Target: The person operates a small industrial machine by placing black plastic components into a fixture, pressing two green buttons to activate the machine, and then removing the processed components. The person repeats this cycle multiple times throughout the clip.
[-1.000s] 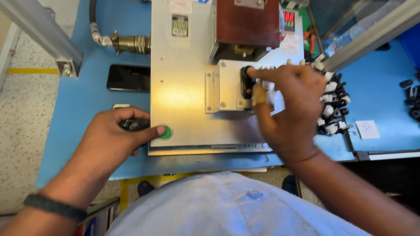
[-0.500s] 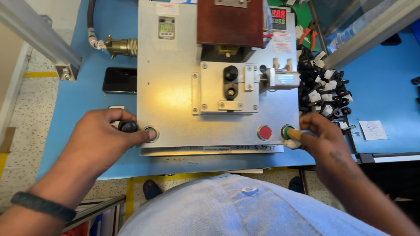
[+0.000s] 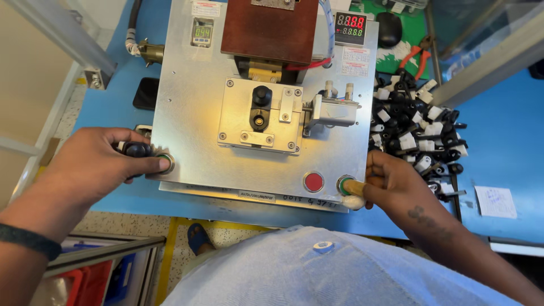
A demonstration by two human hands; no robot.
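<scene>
Green push buttons sit at both front corners of the steel press plate (image 3: 187, 102) on the blue bench (image 3: 504, 147). The left hand (image 3: 96, 164) curls around a small black part (image 3: 137, 149), thumb on the left green button (image 3: 165, 160). The right hand (image 3: 391, 181) grips nothing, its taped finger pressing the right green button (image 3: 343, 184). Pressing well likely means both held firmly together, clear of the fixture (image 3: 259, 113).

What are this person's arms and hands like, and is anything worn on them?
Both forearms are bare, with no sleeves and no gloves. The left hand has a dark band around the wrist. The right hand has a tan wrap on one fingertip and a small dark marking on the forearm. A light blue garment covers the body below.
</scene>
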